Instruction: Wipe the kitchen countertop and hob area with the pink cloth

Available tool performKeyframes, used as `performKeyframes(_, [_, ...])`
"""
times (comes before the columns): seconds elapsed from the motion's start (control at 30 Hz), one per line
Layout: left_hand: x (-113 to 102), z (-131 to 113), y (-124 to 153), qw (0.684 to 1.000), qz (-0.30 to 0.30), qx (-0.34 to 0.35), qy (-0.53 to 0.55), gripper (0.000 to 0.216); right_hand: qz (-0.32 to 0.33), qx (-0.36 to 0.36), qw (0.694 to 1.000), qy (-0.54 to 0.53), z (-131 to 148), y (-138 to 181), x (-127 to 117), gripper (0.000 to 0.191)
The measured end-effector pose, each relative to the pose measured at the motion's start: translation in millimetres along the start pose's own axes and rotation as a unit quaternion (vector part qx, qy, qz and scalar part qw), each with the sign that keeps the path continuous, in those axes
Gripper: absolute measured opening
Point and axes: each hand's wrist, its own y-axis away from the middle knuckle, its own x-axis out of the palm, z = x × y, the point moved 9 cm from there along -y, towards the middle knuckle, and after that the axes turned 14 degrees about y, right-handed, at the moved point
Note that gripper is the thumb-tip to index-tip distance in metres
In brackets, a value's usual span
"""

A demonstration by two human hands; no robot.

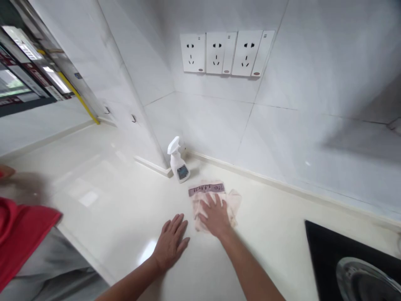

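Observation:
My right hand (216, 215) lies with fingers spread on a pale pink cloth (233, 202) that has a purple printed band along its far edge. The cloth is crumpled on the white countertop (197, 267), and the palm hides part of it. To the left, my left hand (171, 242) rests on the bare countertop, fingers stretched out and nothing under them but the surface. Beyond both hands, near the wall corner, a white spray bottle (176, 161) stands upright with a blurred dark label.
A black cooktop (319, 246) with a round metal burner is at the lower right. Three wall sockets (222, 52) sit above the counter. Small hooks (133, 118) stick out from the pillar at left. Another person in a red top (21, 234) stands at the left edge.

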Motion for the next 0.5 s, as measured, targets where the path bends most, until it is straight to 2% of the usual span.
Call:
performKeyframes(0.07, [-1.0, -0.1, -0.5, 1.0, -0.001, 0.002, -0.005, 0.052, -0.015, 0.057, 0.998, 0.013, -43.8, -3.4, -4.1, 0.058])
performKeyframes(0.13, [-0.6, 0.2, -1.2, 1.0, 0.0, 0.004, -0.008, 0.052, -0.022, 0.142, 0.989, 0.028, -99.8, 6.3, -2.3, 0.057])
performKeyframes(0.23, [2.0, 2.1, -3.1, 1.0, -0.002, 0.011, -0.006, 0.053, -0.023, 0.285, 0.957, 0.052, -190.6, 48.4, 4.5, 0.056])
performKeyframes(0.3, [4.4, 4.4, -4.9, 1.0, -0.009, 0.019, -0.003, 0.054, -0.025, 0.356, 0.932, 0.066, -239.0, 88.0, 6.5, 0.057])
performKeyframes(0.37, [7.3, 7.1, -7.1, 1.0, -0.018, 0.022, 0.004, 0.055, -0.031, 0.395, 0.915, 0.079, -266.7, 125.9, 5.6, 0.056])
performKeyframes(0.4, [8.7, 8.6, -8.1, 1.0, -0.021, 0.021, 0.01, 0.055, -0.036, 0.403, 0.91, 0.084, -271.6, 141.8, 4.9, 0.054])
performKeyframes(0.5, [11.6, 11.1, -10.3, 0.999, -0.025, 0.013, 0.028, 0.054, -0.067, 0.413, 0.904, 0.087, -257.8, 177.8, 4.5, 0.05])
